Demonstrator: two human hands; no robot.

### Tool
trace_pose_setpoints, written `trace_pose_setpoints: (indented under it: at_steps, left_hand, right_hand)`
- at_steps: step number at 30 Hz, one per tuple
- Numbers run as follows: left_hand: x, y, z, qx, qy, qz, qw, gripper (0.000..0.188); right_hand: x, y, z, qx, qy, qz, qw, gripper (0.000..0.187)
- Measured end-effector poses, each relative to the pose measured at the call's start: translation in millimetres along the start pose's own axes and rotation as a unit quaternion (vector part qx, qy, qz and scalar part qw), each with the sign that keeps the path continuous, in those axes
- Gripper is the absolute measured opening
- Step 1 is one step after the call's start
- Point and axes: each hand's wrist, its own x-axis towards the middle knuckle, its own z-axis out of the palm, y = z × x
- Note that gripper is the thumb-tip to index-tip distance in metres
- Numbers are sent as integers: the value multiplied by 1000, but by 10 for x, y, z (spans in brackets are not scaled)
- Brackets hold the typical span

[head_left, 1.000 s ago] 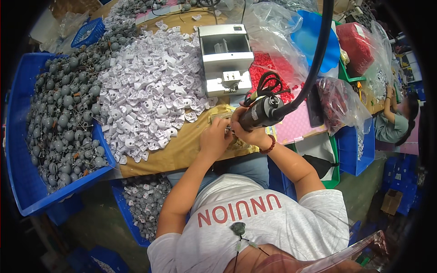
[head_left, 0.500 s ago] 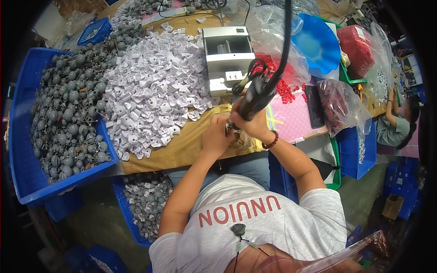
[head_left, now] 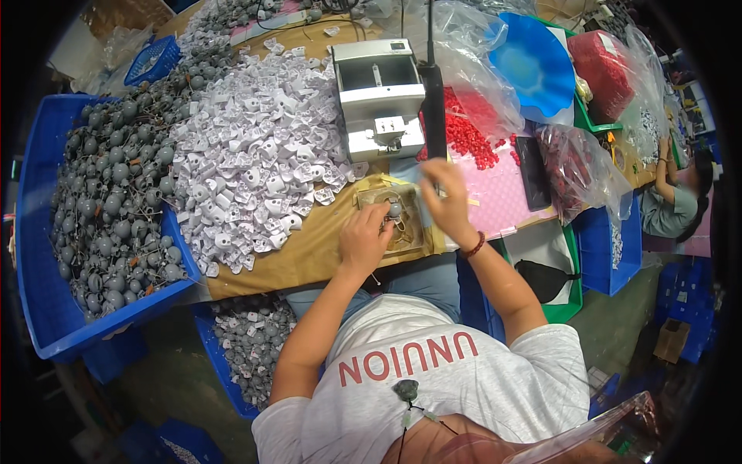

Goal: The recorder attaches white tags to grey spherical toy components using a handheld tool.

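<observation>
Left hand is gripping a small grey part while the right hand is hovering loosely bent

At the far left of the frame, a large blue bin is holding a heap of round grey pieces with thin wires among them. To the right of it, a broad pile of white pieces is covering much of the brown table covering.

Near the centre, the left hand is reaching over the left side of a shallow square tray. Its thumb and fingers are closing on the small grey part, which is sitting at the fingertips above the tray; the exact contact is partly hidden by the fingers.

Above the tray, a white machine is standing on the table. Just right of the machine, a black tool is hanging upright on its cable. Below the tool's lower end, the right hand is holding its fingers loosely curled, with the thumb standing apart from them; whether a fingertip is touching the tool, one cannot tell. A dark red bracelet is circling that wrist.

Farther right, small red pieces are lying beside a pink sheet, and a dark flat phone-like object is resting near the sheet's right side. At the right edge, another person is sitting with forearms raised.
</observation>
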Motion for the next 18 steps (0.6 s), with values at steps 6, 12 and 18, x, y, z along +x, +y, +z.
trace_pose_setpoints:
  at_steps: [6,12,18]
  left_hand:
    - [18,15,-1,6,-5,2,1000,36]
    - [33,-11,7,-2,-28,-18,999,37]
    - [55,0,-10,-7,-36,-16,999,36]
  right_hand:
    - [-188,88,220,157,-190,245,938,17]
    - [-216,-58,215,-31,-58,-143,988,14]
    - [-201,69,438,65,-36,-13,997,10]
